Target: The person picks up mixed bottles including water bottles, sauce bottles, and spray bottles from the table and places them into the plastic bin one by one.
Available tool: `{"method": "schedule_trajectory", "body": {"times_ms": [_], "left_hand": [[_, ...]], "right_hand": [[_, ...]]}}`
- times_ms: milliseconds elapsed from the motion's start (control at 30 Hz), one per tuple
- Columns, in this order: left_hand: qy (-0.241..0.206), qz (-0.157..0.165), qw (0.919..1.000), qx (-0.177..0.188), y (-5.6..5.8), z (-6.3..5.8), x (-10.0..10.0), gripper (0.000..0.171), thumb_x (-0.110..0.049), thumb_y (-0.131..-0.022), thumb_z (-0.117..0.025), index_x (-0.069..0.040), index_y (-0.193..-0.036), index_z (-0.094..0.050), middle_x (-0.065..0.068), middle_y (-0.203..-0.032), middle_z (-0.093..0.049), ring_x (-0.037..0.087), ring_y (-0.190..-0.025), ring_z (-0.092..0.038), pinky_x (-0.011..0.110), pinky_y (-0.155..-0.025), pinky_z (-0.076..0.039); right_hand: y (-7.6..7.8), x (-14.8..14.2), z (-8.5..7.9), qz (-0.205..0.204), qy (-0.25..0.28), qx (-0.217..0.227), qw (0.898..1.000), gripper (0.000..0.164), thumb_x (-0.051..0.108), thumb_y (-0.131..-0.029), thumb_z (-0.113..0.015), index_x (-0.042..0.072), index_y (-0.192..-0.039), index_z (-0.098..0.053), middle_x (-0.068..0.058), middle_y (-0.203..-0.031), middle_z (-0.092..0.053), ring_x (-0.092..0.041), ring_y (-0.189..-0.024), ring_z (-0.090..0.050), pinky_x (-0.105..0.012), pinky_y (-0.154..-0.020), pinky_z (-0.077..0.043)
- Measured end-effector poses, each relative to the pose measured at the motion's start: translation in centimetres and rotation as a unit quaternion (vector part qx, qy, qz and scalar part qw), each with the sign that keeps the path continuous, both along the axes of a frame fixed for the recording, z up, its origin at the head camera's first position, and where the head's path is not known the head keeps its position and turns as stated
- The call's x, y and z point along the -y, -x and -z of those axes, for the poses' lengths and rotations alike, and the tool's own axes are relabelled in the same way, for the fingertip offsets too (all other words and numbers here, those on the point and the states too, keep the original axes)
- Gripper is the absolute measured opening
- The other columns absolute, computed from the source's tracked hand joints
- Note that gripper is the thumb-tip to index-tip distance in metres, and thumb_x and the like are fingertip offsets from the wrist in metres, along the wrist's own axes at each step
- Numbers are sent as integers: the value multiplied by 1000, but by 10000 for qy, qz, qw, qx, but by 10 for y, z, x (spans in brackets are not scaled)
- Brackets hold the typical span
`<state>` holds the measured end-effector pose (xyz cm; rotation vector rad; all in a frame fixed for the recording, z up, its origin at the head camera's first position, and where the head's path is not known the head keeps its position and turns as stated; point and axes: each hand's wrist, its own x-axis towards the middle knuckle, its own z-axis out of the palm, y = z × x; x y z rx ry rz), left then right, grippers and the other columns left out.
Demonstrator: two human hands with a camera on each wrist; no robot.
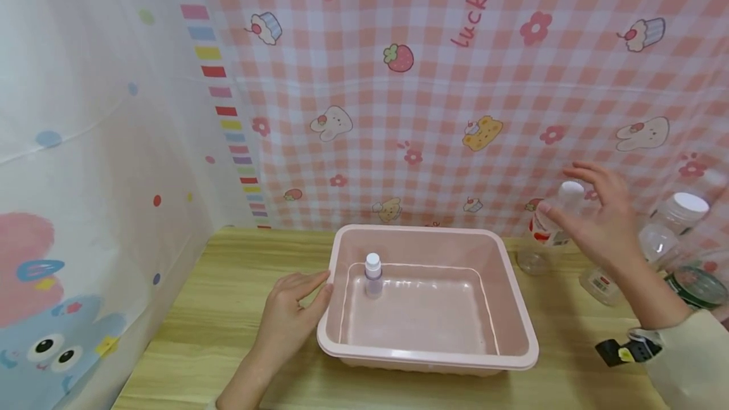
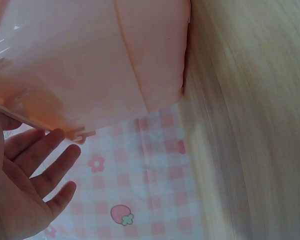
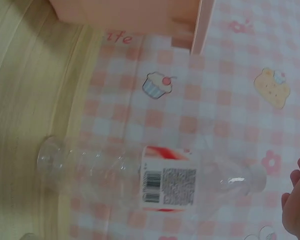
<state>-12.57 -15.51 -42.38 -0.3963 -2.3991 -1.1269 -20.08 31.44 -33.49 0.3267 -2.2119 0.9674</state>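
Observation:
My left hand (image 1: 293, 309) touches the outer left rim of a pink plastic basin (image 1: 421, 357). Its fingers look loosely extended beneath that rim in the left wrist view, and no curl around it shows. Inside the basin, toward the left, a small clear bottle with a white cap (image 1: 373, 264) stands upright. My right hand (image 1: 606, 220) is raised beside a tall clear plastic bottle (image 1: 535, 255), thumb and fingers spread apart. This bottle stands upright with a white cap and a red-and-white label (image 3: 169, 179). A gap shows between its cap and my fingers in the right wrist view.
Several other clear containers stand on the right, among them a white-capped jar (image 1: 689, 204) and a green-rimmed one (image 1: 697, 286). A black strap-like item (image 1: 626, 352) sits by the right sleeve. The wooden table (image 1: 188, 328) meets a checked cloth backdrop (image 1: 398, 169).

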Motion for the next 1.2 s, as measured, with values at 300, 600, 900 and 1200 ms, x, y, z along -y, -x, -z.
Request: {"method": "schedule_trajectory", "body": {"times_ms": [300,600,900,1200], "left_hand": [[-23,0,9997,227,0,-1,0,27,-19,-94,-80,-6,-118,-80,4,-114,-78,27,-113,-68,52,-106,-50],[-1,-57,9999,106,0,0,0,26,-16,-93,-80,-6,-117,-80,5,-113,-79,28,-111,-69,54,-105,-50],[-60,8,9996,282,-1,-2,0,27,-18,-94,-79,-6,-118,-80,5,-115,-78,29,-115,-68,53,-109,-48],[-67,17,9996,280,-1,-1,0,27,-18,-94,-79,-6,-118,-80,6,-115,-78,32,-115,-68,55,-108,-48]], "right_hand": [[9,-14,5,250,27,618,9978,72,16,-82,-88,-2,-144,-56,-21,-161,-40,-42,-150,-30,-64,-122,-21],[14,-21,13,559,102,1538,9865,87,31,-92,-82,4,-161,-36,-27,-161,-38,-52,-131,-43,-63,-104,-38],[19,-28,27,687,284,1770,9814,79,32,-96,-77,3,-159,-38,-27,-150,-49,-42,-132,-46,-26,-100,-37],[20,-28,33,725,485,1734,9810,69,33,-99,-74,2,-153,-45,-18,-140,-54,2,-112,-46,-21,-93,-39]]}}
